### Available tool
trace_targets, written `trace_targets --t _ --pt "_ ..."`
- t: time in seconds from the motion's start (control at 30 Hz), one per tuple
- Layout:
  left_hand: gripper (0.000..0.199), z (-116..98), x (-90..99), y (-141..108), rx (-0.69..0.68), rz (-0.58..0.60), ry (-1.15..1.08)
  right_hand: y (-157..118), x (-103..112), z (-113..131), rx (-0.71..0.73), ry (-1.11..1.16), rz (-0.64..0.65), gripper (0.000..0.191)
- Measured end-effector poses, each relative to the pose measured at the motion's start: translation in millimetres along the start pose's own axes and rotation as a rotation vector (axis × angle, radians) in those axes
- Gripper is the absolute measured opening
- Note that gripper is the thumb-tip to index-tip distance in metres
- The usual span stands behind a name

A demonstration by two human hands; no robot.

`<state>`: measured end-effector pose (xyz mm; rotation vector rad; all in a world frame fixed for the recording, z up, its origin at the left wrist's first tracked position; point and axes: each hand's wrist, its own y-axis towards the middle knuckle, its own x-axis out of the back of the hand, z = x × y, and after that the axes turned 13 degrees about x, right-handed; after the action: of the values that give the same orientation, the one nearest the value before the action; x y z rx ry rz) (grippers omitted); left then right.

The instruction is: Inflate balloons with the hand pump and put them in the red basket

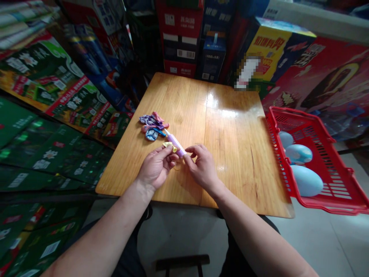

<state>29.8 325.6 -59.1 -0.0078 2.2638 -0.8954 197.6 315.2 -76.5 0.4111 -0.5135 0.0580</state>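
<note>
In the head view, my left hand (157, 167) pinches a limp yellow balloon (167, 144) between thumb and fingers. My right hand (203, 165) is closed on the near end of a purple balloon pump (177, 145). The pump's thin white nozzle points away to the left, and the yellow balloon is beside its barrel, apart from the nozzle tip. Just beyond the nozzle lies a small pile of uninflated balloons (152, 134) in purple, pink and blue. My curled fingers partly hide the pump's near end.
Both hands are over a wooden table (230, 154). At its right edge stands a red plastic basket (317, 207) holding blue inflated balloons (307, 181). Green cartons (49, 150) are stacked along the left, and more boxes (181, 50) stand behind the table. A dark stool (183, 261) is below.
</note>
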Motion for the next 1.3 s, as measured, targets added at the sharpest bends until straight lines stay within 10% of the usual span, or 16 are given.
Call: trace_targets --t 0.17,0.3,0.53,0.83,1.3 --pt "0.007 -33.8 7.7 12.3 -0.194 -0.086 0.015 1.1 -8.9 -3.2 0.041 -0.305 0.132 0.033" --pt "0.006 -62.0 15.5 22.2 -0.448 -0.192 -0.035 4.9 -13.0 -1.5 -0.049 -0.442 0.237 0.015" --pt "0.013 -38.3 8.4 43.9 -0.027 -0.264 -0.172 3.5 14.8 -5.7 -0.113 -0.338 0.111 0.018" --pt "0.003 -24.1 4.3 45.4 -0.014 -0.217 -0.117 -9.0 66.8 -8.0 0.006 -0.242 0.021 0.016" --pt "0.009 -17.4 0.5 35.7 -0.056 -0.145 0.035 -14.7 71.6 -7.8 0.040 -0.258 0.112 0.015"
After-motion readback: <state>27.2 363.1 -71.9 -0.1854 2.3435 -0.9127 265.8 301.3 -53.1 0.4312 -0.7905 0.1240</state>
